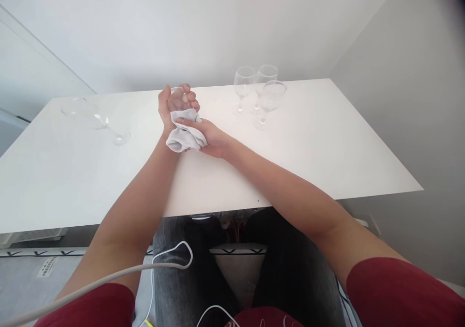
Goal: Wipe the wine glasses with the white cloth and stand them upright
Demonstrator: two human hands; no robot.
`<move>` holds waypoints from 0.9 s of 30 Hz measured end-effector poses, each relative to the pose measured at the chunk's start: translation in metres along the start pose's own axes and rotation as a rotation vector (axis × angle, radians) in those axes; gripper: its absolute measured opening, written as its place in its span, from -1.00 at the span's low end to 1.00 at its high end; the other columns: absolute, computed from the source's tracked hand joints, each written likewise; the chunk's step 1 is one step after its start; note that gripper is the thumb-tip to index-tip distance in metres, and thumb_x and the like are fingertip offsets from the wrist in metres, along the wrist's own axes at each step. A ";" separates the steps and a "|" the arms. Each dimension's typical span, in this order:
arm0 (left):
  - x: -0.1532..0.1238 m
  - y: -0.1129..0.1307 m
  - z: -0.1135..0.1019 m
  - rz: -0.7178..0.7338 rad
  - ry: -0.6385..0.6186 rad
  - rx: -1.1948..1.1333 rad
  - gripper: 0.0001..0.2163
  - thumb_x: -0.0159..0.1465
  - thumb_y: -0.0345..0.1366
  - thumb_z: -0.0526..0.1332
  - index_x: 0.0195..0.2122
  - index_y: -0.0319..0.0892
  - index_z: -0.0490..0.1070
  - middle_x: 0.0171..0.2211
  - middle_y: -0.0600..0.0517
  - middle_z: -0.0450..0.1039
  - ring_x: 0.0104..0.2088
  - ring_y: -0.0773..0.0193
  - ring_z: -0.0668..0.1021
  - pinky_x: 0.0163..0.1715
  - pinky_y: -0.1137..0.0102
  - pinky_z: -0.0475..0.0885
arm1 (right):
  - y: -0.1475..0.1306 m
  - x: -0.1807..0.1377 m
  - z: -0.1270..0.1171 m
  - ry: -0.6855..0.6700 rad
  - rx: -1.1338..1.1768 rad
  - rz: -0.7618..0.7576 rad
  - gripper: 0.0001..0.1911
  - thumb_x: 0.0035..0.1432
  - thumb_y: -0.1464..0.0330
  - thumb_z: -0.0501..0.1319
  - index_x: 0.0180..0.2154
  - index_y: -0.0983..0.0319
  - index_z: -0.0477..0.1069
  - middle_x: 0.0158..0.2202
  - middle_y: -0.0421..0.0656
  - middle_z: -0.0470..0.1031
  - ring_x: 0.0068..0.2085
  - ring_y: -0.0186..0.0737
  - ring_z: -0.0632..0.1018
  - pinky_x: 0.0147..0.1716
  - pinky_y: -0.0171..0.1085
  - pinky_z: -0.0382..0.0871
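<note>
My left hand (170, 105) is raised over the white table (327, 143), fingers wrapped round a clear wine glass (179, 96) that is mostly hidden in the grip. Just below it, my right hand (212, 138) clutches a bunched white cloth (183, 135), pressing the cloth up against the glass. Both hands meet near the middle of the table.
A wine glass (92, 116) lies on its side at the table's far left. Three upright wine glasses (259, 94) stand together at the back, right of my hands. Walls close in behind and to the right. White cables (174, 261) hang over my lap.
</note>
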State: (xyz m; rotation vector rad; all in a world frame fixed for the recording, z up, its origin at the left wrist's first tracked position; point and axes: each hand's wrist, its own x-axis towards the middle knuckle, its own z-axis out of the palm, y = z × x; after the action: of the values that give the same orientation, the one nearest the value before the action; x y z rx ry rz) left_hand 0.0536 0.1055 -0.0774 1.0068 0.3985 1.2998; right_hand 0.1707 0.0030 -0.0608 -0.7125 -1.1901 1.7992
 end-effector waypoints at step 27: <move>-0.001 0.002 0.000 -0.039 -0.021 0.023 -0.34 0.31 0.52 0.02 -0.26 -0.05 0.38 -0.46 0.01 0.39 -0.41 0.18 0.55 -0.38 0.25 0.35 | 0.003 0.002 -0.003 0.054 -0.012 0.002 -0.49 0.00 -0.05 0.60 -0.20 0.15 0.58 -0.15 -0.09 0.69 0.01 0.03 0.67 0.03 -0.02 0.58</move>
State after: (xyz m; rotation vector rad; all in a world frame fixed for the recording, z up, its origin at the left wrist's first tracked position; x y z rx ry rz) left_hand 0.0521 0.1040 -0.0761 1.0266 0.4151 1.2514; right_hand 0.1712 0.0054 -0.0652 -0.7649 -1.1655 1.7643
